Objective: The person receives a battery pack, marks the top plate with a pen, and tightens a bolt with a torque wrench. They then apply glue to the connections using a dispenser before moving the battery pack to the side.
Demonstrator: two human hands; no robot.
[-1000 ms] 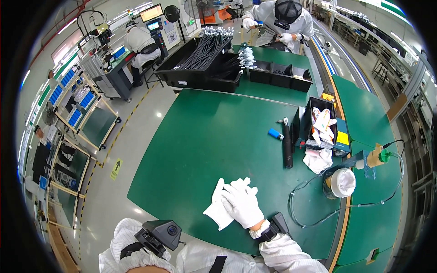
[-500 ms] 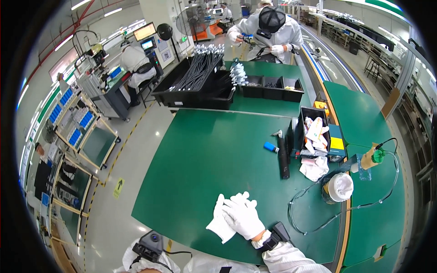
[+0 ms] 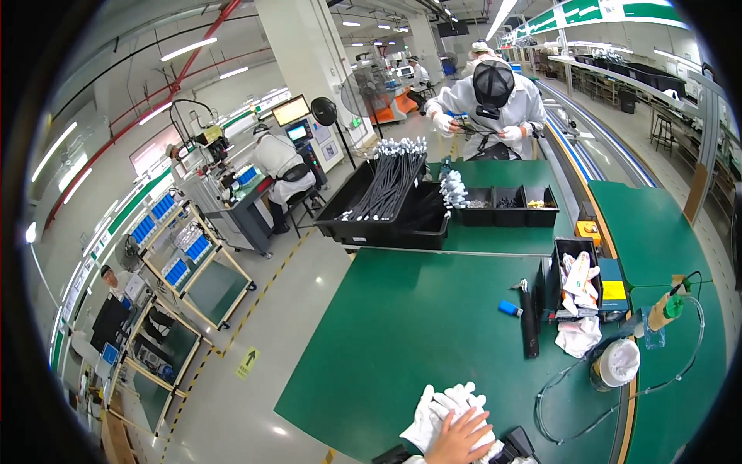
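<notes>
My right hand (image 3: pixel 461 397), in a white glove, lies flat near the table's front edge with its fingers stretched out. Beside and partly beneath it is a loose white glove (image 3: pixel 422 422). My bare left hand (image 3: pixel 461 439) rests across the back of the gloved right hand, fingers spread. Black devices sit by both wrists; the lower edge cuts off the forearms. Farther right on the green table (image 3: pixel 371 340) lie a black pen-shaped power screwdriver (image 3: pixel 529 329) and a small blue object (image 3: pixel 509 308).
Right of the screwdriver are a black bin (image 3: pixel 576 251) of gloves, a crumpled white cloth (image 3: pixel 578 336), a lined tub (image 3: pixel 617 363) and a looped clear hose (image 3: pixel 545 410). Cable trays (image 3: pixel 386 236) and parts boxes (image 3: pixel 506 220) stand beyond. A co-worker (image 3: pixel 495 116) handles dark cables opposite.
My bare left hand has come in over the gloved right hand. The view has shifted, so the scene sits lower and farther right. The co-worker's hands have moved.
</notes>
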